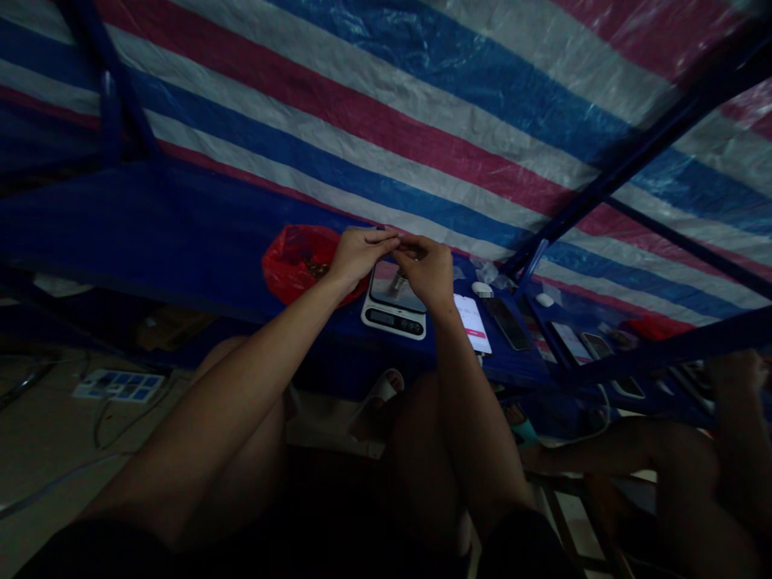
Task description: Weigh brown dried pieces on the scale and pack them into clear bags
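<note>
My left hand (360, 253) and my right hand (427, 269) meet above a small digital scale (395, 305) on a blue-covered table (181, 241). Both hands have their fingers pinched together around something small between them that I cannot make out. A small metal piece (399, 283) stands on the scale's platform, just below my fingers. To the left of my left hand lies a red plastic bag (295, 261) with small dark pieces inside.
A phone with a lit white screen (472, 322) lies right of the scale, with several more phones (570, 342) further right. A striped tarp (422, 104) hangs behind. A power strip (119, 385) lies on the floor at left. Another person's legs (663, 466) are at right.
</note>
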